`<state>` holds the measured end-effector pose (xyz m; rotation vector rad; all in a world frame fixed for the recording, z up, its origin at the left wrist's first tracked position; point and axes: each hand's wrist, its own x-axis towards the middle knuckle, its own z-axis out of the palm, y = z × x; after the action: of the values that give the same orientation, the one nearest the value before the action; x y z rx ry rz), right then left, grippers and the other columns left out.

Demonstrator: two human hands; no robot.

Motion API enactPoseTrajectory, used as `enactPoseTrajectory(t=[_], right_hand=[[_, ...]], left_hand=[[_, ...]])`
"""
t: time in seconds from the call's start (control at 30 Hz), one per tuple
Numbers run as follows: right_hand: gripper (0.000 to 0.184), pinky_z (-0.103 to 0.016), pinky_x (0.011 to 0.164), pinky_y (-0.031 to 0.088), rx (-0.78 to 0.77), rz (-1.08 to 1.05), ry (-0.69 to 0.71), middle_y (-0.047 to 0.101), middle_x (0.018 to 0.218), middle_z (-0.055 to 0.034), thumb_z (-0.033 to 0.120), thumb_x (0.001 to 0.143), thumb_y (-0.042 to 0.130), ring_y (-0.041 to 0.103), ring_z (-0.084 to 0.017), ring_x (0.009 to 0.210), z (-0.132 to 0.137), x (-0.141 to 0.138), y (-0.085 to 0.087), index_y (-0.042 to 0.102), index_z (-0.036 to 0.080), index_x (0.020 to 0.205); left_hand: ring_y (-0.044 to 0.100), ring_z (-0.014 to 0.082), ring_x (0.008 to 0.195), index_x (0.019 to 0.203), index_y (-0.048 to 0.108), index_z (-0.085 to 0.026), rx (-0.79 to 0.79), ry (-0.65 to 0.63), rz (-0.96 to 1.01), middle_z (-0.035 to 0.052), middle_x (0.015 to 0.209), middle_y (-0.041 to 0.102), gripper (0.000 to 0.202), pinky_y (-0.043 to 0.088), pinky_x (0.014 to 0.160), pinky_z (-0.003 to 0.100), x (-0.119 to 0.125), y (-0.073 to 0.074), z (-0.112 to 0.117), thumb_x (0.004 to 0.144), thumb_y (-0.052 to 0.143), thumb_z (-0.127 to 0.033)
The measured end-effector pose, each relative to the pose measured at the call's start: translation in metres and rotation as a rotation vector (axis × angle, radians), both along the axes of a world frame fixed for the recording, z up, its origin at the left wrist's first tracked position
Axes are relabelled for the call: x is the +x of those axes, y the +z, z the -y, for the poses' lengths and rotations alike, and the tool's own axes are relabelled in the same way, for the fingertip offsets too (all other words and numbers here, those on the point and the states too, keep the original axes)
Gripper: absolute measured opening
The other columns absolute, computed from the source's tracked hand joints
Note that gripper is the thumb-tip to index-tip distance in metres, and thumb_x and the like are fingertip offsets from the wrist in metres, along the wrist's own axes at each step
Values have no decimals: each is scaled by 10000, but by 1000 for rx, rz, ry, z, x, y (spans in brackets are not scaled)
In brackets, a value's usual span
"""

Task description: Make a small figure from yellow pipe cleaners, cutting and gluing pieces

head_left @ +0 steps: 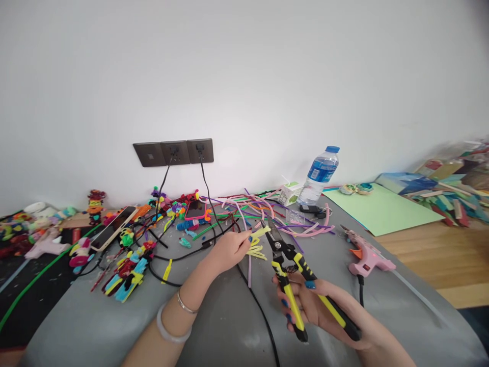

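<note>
In the middle of the table, my left hand (232,250) pinches a pale yellow pipe cleaner (261,232) between thumb and fingers. Several short yellow pieces (256,250) lie just beneath it. My right hand (311,300) is wrapped around the yellow-and-black handles of wire-cutting pliers (290,265). The pliers point up and away, with handles spread and jaws apart. Their jaws are close to the right end of the yellow pipe cleaner; whether they touch, I cannot tell.
Purple and pink pipe cleaners (305,230) lie behind my hands. A water bottle (319,176) and drink carton (290,193) stand by the wall. To the right are a pink glue gun (369,260) and green paper (385,209). Fuzzy figures (130,270), phones and black cables (255,300) spread leftward.
</note>
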<state>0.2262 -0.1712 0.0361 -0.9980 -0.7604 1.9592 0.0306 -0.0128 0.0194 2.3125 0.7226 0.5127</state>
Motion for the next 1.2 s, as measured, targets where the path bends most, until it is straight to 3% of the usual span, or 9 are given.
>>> enactPoseTrajectory(t=[0.23, 0.33, 0.43, 0.53, 0.67, 0.8, 0.97, 1.03, 1.2], right_hand=[[363, -358, 692, 508, -25, -28, -134, 618, 860, -78, 507, 721, 656, 583, -210, 740, 11, -7, -1, 640, 212, 931], [334, -284, 566, 454, -29, 2, -229, 566, 780, -31, 464, 751, 677, 511, -133, 585, 13, -13, -6, 617, 190, 933], [315, -239, 461, 355, 66, 84, -350, 487, 720, 9, 463, 777, 660, 364, -69, 462, 12, -6, -2, 599, 197, 934], [301, -267, 401, 329, 242, 253, -541, 411, 669, 9, 499, 794, 566, 301, -94, 434, 11, 15, 11, 590, 228, 921], [441, -387, 558, 500, 411, 498, -712, 526, 810, -92, 539, 895, 305, 546, -232, 650, 14, 49, 17, 589, 271, 1100], [529, -488, 797, 539, 310, 672, -669, 623, 959, -144, 580, 883, 366, 649, -319, 867, 15, 62, -5, 527, 213, 1229], [550, -435, 910, 497, 328, 1164, -493, 644, 1140, -98, 460, 754, 591, 626, -305, 1034, -2, 39, -33, 509, 228, 1246], [563, -483, 918, 467, 349, 1394, -482, 624, 1167, -107, 390, 699, 582, 606, -325, 1042, -15, 26, -40, 512, 221, 1232], [543, -568, 878, 405, 389, 1800, -530, 571, 1157, -161, 353, 783, 521, 522, -385, 1058, -46, 6, -62, 479, 181, 1296]], left_hand=[[405, 153, 544, 908, 580, -178, 74, 4, -66, -23, 579, 424, 270, 231, 567, 265, -2, 1, -3, 952, 322, -246], [412, 154, 541, 885, 571, -184, 99, 1, -78, -21, 580, 435, 259, 235, 565, 265, -2, 0, -5, 951, 327, -239], [387, 147, 538, 777, 507, -195, 159, 40, -99, -26, 574, 399, 227, 213, 561, 271, -7, -3, -13, 937, 348, -221], [392, 144, 557, 780, 466, -199, 139, 126, -42, -31, 586, 390, 212, 213, 566, 271, -13, -6, -23, 946, 342, -240], [342, 132, 523, 737, 412, -205, 102, 181, 29, -45, 570, 349, 250, 210, 559, 272, -16, -5, -25, 963, 324, -267], [423, 153, 584, 781, 450, -206, 165, 121, -45, -19, 622, 425, 242, 237, 578, 270, -14, -6, -22, 969, 327, -293], [485, 173, 625, 743, 500, -205, 248, 50, -149, 12, 640, 509, 272, 253, 588, 271, -13, -9, -21, 957, 360, -296], [475, 162, 586, 676, 496, -203, 251, 15, -191, 5, 596, 495, 283, 240, 571, 270, -12, -9, -20, 932, 415, -293], [502, 153, 586, 718, 571, -210, 196, 41, -246, -9, 610, 550, 211, 236, 551, 260, -11, -6, -17, 847, 581, -376]])
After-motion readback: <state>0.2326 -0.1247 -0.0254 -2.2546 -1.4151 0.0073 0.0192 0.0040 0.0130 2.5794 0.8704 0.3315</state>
